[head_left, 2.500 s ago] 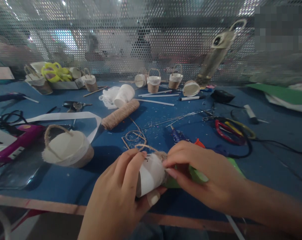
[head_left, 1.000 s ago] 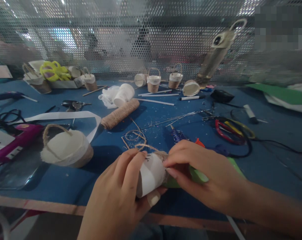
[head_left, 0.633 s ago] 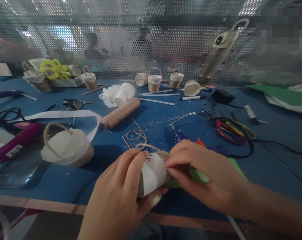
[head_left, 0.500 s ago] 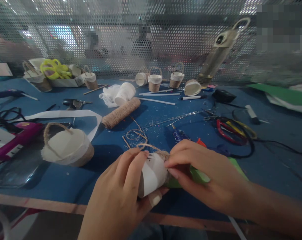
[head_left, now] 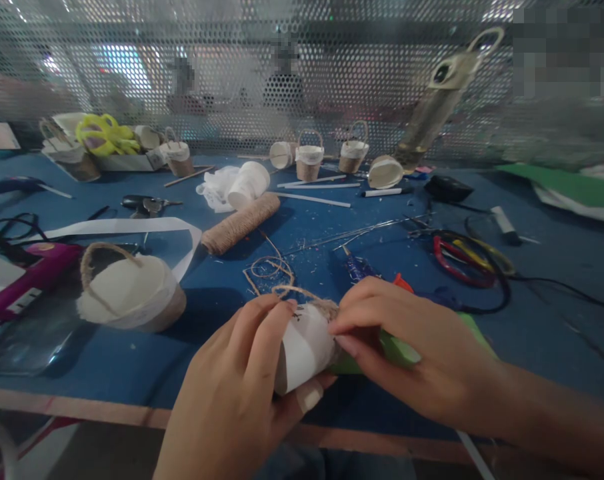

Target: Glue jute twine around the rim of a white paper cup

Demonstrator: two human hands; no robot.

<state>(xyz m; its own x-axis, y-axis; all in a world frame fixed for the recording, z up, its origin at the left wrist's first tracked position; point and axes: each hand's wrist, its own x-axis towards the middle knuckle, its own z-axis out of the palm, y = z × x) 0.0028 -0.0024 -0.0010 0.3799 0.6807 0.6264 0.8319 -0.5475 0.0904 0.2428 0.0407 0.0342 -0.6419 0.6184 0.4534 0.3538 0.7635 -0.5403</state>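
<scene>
Near the table's front edge, a white paper cup lies on its side, with my left hand wrapped around it from the left. Brown jute twine is wound round the cup's right end. There my right hand pinches the twine against the cup between thumb and fingertips. A loose strand runs from the cup to loops on the table, toward the twine roll. Beneath my right hand shows something bright green, mostly covered.
At left are a small basket with a twine handle and a magenta glue gun. Several little baskets stand along the perforated metal screen. Red-handled pliers and black cable lie at right. Glue sticks lie farther back.
Both hands keep their hold on the cup and twine, nearly still. The whole view has shifted very slightly.
</scene>
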